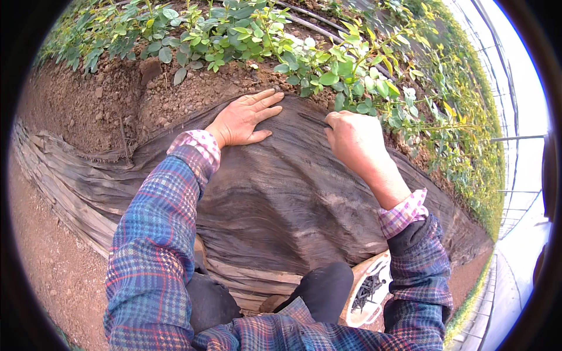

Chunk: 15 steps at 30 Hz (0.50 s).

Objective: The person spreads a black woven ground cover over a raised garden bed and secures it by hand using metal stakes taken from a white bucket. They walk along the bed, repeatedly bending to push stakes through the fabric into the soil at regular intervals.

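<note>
Black woven ground-cover sheet (263, 184) lies over the sloping side of a raised soil bed. My left hand (246, 115) rests palm down on its upper edge, fingers spread, holding nothing. To the right, my right hand (358, 138) is closed around one end of a thin dark peg (311, 118). The peg points left, just above or against the sheet; I cannot tell whether its tip touches. Beside my right knee stands a white plastic container (351, 302) with several dark pegs (368, 291) inside, partly hidden by my sleeve.
Leafy rose-like plants (246, 30) line the bed above my hands. Bare crumbly soil (101, 101) shows at the left, where the sheet's edge sags. Drip pipes (316, 28) run behind the stems. A dirt path (57, 263) lies lower left; greenhouse framing (518, 138) rises at right.
</note>
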### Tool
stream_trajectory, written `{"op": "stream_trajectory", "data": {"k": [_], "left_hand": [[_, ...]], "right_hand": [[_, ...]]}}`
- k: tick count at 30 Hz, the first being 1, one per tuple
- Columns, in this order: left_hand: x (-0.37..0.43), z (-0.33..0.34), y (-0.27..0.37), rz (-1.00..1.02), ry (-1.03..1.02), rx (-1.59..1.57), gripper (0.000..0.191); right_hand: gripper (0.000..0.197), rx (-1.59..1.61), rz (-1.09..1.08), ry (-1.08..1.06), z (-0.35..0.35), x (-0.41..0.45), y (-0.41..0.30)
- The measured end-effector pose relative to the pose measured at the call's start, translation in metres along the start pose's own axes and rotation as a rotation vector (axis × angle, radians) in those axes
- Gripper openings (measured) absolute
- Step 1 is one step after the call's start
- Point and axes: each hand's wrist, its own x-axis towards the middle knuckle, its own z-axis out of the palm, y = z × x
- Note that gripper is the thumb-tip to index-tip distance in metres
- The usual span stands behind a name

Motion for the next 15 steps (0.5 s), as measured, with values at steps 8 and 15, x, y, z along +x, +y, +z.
{"op": "stream_trajectory", "data": {"k": [8,15], "left_hand": [[-0.007,-0.005,-0.006,0.000,0.017,-0.044,0.060],[-0.003,-0.002,-0.006,0.014,0.040,-0.075,0.061]], "right_hand": [[0.012,-0.084,-0.060,-0.177,-0.009,0.067,-0.032],[0.013,-0.132,0.033,-0.155,0.015,0.081,-0.043]]}}
